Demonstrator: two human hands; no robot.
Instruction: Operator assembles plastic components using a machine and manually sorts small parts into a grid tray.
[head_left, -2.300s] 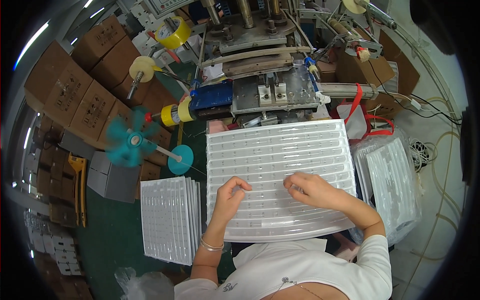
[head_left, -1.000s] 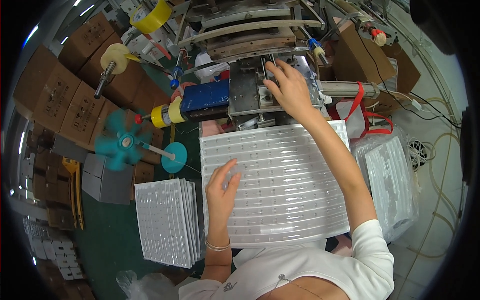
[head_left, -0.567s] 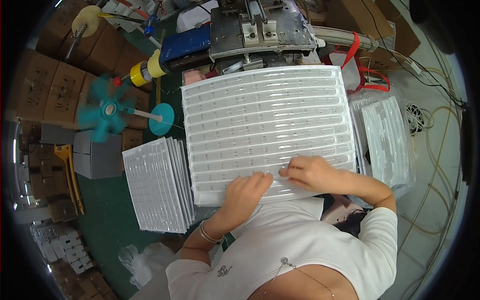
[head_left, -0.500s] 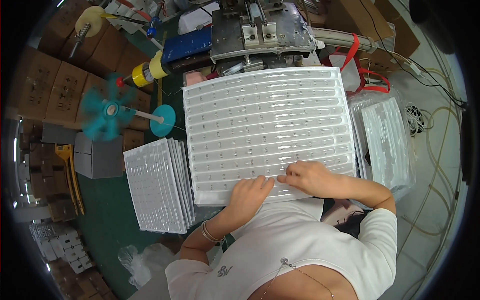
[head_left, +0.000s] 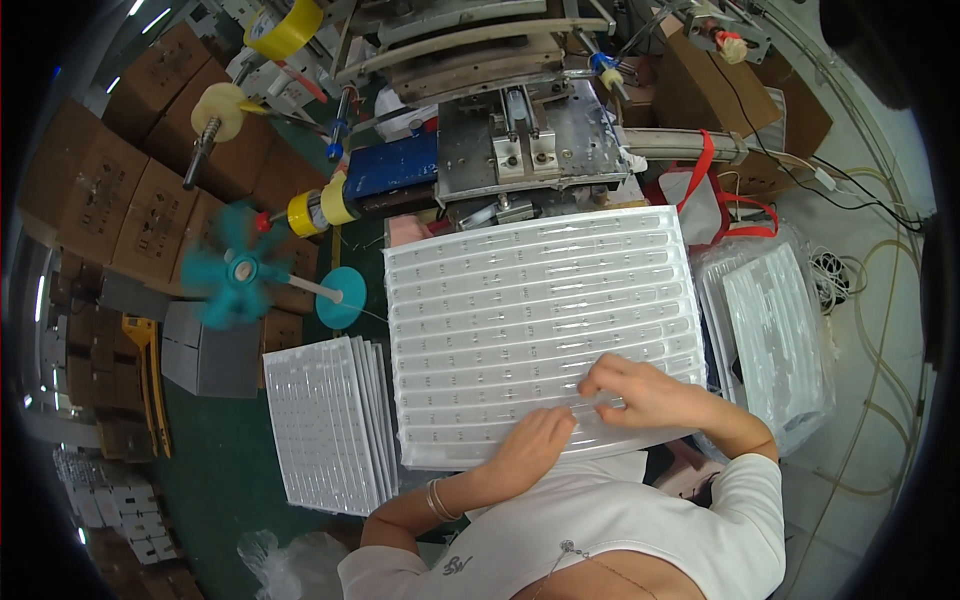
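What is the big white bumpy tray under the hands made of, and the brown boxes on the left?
The big white ribbed tray looks like thin moulded plastic: glossy, slightly see-through, with rows of pressed pockets. The brown boxes look like matte cardboard, with folded flaps and taped seams. Both hands, left hand and right hand, rest on the tray's near edge.

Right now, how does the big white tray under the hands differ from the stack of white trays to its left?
The big white tray lies alone in front of the person, and both the left hand and the right hand rest on its near edge. The stack of white trays holds several fanned trays, looks narrower, and is untouched. The big tray's ribs run crosswise; the stack's run lengthwise. Both are white ribbed plastic.
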